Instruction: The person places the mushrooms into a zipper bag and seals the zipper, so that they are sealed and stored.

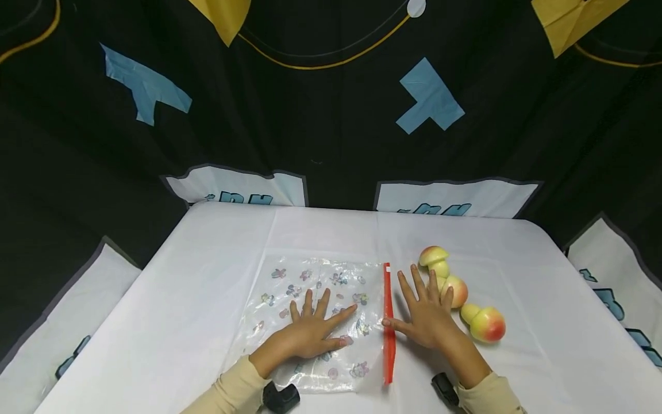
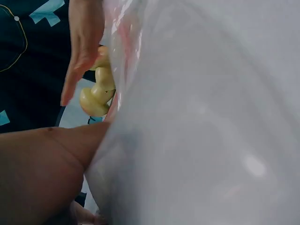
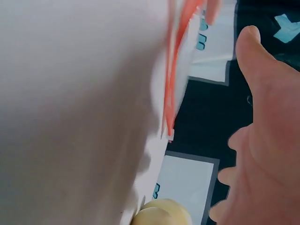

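Note:
A clear plastic zip bag [image 1: 331, 368] with small printed figures lies flat, its red zip edge [image 1: 389, 345] toward the right. Over its middle, my left hand [image 1: 312, 333] has its fingers spread; the left wrist view shows the clear film [image 2: 187, 117] close by it. My right hand [image 1: 429, 316] is also spread, just right of the zip edge, its thumb reaching over the red strip. In the right wrist view the right hand [image 3: 276, 117] appears raised off the table, holding nothing. Beside it are yellow-and-red mushroom-shaped pieces [image 1: 488, 325], one partly hidden by its fingers.
A white cloth covers the table [image 1: 170, 322]. Behind it hangs a black curtain [image 1: 331, 126] with blue tape pieces [image 1: 431, 95] and white printed panels [image 1: 455, 196]. Black wrist devices [image 1: 281, 398] sit by both sleeves.

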A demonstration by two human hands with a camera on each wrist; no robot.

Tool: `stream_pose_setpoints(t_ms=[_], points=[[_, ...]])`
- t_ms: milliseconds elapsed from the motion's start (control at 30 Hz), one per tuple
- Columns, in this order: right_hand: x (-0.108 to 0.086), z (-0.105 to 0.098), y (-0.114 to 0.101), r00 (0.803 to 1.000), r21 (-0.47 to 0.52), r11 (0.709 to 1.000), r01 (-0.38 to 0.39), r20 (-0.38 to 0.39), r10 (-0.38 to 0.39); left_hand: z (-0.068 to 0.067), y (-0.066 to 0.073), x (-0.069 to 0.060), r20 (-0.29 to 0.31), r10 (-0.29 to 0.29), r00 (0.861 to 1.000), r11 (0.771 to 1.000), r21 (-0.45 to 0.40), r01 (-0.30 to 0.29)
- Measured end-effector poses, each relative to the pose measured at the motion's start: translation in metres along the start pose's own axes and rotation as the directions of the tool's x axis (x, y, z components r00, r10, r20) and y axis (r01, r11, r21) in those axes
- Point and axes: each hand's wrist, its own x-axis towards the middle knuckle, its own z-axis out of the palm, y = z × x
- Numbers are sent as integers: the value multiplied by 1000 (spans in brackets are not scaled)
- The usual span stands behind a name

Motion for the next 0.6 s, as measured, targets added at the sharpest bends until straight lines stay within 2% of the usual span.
stream_pose_setpoints(t_ms=[267,467,600], points=[[-3,-2,1,997,-78,995,66,32,-63,-6,0,0,13,10,1000,1000,-12,-10],[-5,-2,0,995,-46,995,88,59,-86,-5,1,-1,13,-1,1000,1000,-12,1],[-7,-1,-1,990,-33,994,100,104,-96,-5,0,-2,22,-8,1000,1000,-21,9]])
